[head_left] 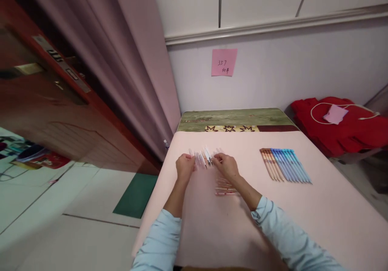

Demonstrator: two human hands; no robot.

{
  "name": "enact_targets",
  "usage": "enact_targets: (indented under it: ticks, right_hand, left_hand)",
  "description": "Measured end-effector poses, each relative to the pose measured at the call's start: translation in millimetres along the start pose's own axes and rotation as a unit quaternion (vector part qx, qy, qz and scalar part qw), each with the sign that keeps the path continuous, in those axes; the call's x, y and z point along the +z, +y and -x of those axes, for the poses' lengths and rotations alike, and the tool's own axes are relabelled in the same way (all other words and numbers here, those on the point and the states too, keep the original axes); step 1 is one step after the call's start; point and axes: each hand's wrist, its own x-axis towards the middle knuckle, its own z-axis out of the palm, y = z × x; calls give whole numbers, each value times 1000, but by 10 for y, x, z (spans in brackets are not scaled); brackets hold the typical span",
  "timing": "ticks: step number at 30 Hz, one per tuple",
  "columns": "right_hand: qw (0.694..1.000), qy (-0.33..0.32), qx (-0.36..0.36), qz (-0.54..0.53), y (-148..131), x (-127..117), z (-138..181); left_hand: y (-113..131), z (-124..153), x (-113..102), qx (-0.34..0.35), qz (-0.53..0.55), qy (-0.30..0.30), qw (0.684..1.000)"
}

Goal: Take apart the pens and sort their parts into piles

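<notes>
A row of slim see-through pen tubes point(199, 160) lies near the table's far left part, with several white, dark-tipped pen refills point(207, 156) among them. At the row's left end is my left hand point(185, 168), its fingers closed together against the outermost tubes. My right hand point(226, 165) is at the other end, thumb and fingers pinched beside the dark tips. More clear pieces show behind its fingertips. Under my right wrist lies a stack of pale pens with reddish ends point(224, 187), partly covered. What exactly each hand pinches is too small to tell.
To the right, brown-and-cream pens point(272, 165) and blue pens point(291, 166) lie side by side on the pink table cover point(303, 214). Red cloth point(348, 135) with a white cable is beyond the right edge. A curtain point(142, 61) and a wooden door point(91, 121) stand left.
</notes>
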Motion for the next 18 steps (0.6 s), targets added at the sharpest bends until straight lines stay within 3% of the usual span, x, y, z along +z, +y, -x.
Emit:
enact_targets:
  ticks: [4,9,14,18]
  right_hand:
    - [1000,-10,3,-18,147,-88,130]
    - [999,-4,25,43,508,-427,472]
    - [983,-21,-65,173,695,-627,774]
    - [968,-57,-129,208,699,-631,869]
  left_hand:
    - [-40,87,45,31,-98,2,995]
    - [-2,144,24,108,-267,16,957]
    - [43,226,-15,96,-304,2,948]
    - [42,333,-109,139,-298,6,944]
